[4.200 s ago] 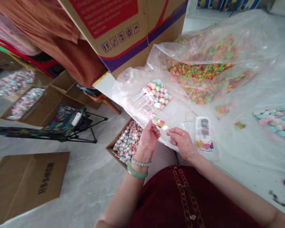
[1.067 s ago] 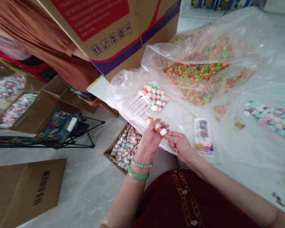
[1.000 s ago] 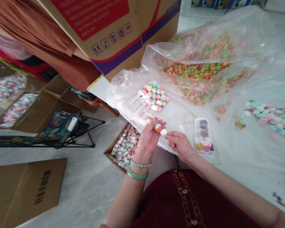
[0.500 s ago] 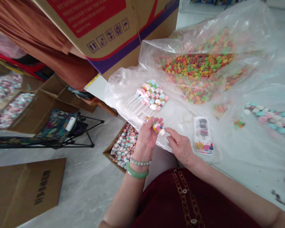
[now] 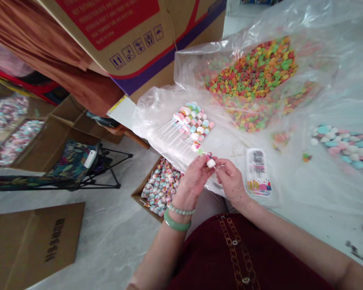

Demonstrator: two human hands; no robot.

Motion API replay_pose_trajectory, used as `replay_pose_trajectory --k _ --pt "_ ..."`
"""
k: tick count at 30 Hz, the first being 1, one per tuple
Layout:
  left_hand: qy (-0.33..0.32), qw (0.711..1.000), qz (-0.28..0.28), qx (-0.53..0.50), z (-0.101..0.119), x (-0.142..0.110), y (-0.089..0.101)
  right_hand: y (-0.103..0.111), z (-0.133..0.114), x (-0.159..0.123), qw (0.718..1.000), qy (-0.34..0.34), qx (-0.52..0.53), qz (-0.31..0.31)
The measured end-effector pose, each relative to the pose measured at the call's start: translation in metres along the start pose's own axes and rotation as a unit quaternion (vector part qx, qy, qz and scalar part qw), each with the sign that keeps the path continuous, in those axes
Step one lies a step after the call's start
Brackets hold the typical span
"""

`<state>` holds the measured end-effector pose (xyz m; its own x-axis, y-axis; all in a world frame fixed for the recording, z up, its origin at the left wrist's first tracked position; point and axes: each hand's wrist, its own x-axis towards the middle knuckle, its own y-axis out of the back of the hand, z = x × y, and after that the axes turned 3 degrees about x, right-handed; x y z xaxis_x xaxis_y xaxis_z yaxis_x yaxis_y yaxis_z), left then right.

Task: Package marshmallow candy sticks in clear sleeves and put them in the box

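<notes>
My left hand (image 5: 196, 174), with a bead bracelet and a green bangle at the wrist, is closed round a candy bag with a marshmallow skewer (image 5: 211, 163) inside. A white marshmallow pokes out at the bag's near end. My right hand (image 5: 230, 180) pinches the stick just below that marshmallow, its fingertips close to those of my left hand. Beyond both hands, several marshmallow skewers (image 5: 193, 121) lie side by side on the plastic sheet, white sticks toward the left. A stack of printed candy bags (image 5: 258, 171) lies right of my right hand.
Ring-shaped candies fill a clear plastic bag (image 5: 254, 76) at the back. Loose marshmallows (image 5: 351, 147) lie at the right. A carton of wrapped skewers (image 5: 160, 187) stands below the table edge. A large carton (image 5: 145, 44), a folding chair (image 5: 78, 161) and a person's brown garment (image 5: 69, 56) are on the left.
Over the last seconds the skewer has gone deeper into the bag. My left hand, more open half a second ago, has closed round it and turned, and my right hand again pinches the stick.
</notes>
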<state>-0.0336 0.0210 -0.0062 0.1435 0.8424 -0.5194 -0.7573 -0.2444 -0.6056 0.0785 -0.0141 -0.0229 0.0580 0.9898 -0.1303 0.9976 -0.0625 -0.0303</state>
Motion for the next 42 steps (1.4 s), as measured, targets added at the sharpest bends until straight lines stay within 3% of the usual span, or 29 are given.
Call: replay_pose_trajectory --k 3,6,8,10,13,15,18,21,25,29,32,33,35,37,39,42 --pt "0.012 0.999 0.004 0.039 0.003 -0.003 0.005 0.001 -0.002 0.003 0.991 -0.063 0.114 0.011" --pt "-0.074 0.985 0.065 0.143 0.003 -0.007 0.009 0.003 -0.002 0.005 0.981 -0.090 0.168 0.022" --pt "-0.165 0.947 0.113 0.252 -0.001 -0.010 0.010 0.003 -0.002 0.006 0.979 -0.098 0.176 0.027" --pt "-0.232 0.889 0.143 0.368 -0.005 -0.013 0.011 0.003 -0.003 0.005 0.979 -0.101 0.178 0.023" --pt "-0.281 0.791 0.174 0.515 -0.009 -0.016 0.011 0.001 -0.004 0.003 0.979 -0.102 0.177 0.011" --pt "-0.298 0.742 0.189 0.569 -0.009 -0.016 0.010 -0.001 -0.004 0.003 0.979 -0.103 0.175 0.009" --pt "-0.318 0.692 0.203 0.615 -0.008 -0.017 0.008 -0.001 -0.002 0.003 0.981 -0.100 0.164 0.003" --pt "-0.340 0.633 0.205 0.665 -0.007 -0.019 0.007 0.001 0.000 0.002 0.993 -0.090 0.082 0.007" --pt "-0.373 0.608 0.143 0.686 -0.006 -0.025 0.004 0.005 0.002 -0.002 0.990 0.012 -0.133 0.032" --pt "-0.378 0.621 0.089 0.681 -0.011 -0.028 0.005 0.006 0.001 -0.003 0.971 0.049 -0.227 0.049" --pt "-0.361 0.659 0.068 0.657 -0.019 -0.029 0.007 0.006 0.002 -0.001 0.969 0.036 -0.235 0.064" --pt "-0.350 0.685 0.070 0.635 -0.022 -0.029 0.008 0.005 0.002 0.000 0.969 0.036 -0.234 0.067" --pt "-0.319 0.768 0.078 0.550 -0.025 -0.026 0.008 0.006 0.001 0.000 0.970 0.041 -0.229 0.071" --pt "-0.271 0.865 0.077 0.414 -0.025 -0.022 0.008 0.006 0.001 0.001 0.973 0.039 -0.216 0.070" --pt "-0.213 0.941 0.065 0.256 -0.020 -0.017 0.008 0.007 0.001 0.000 0.980 0.027 -0.189 0.057" --pt "-0.126 0.989 0.041 0.063 -0.009 -0.012 0.007 0.007 0.000 -0.003 0.989 0.008 -0.142 0.029"
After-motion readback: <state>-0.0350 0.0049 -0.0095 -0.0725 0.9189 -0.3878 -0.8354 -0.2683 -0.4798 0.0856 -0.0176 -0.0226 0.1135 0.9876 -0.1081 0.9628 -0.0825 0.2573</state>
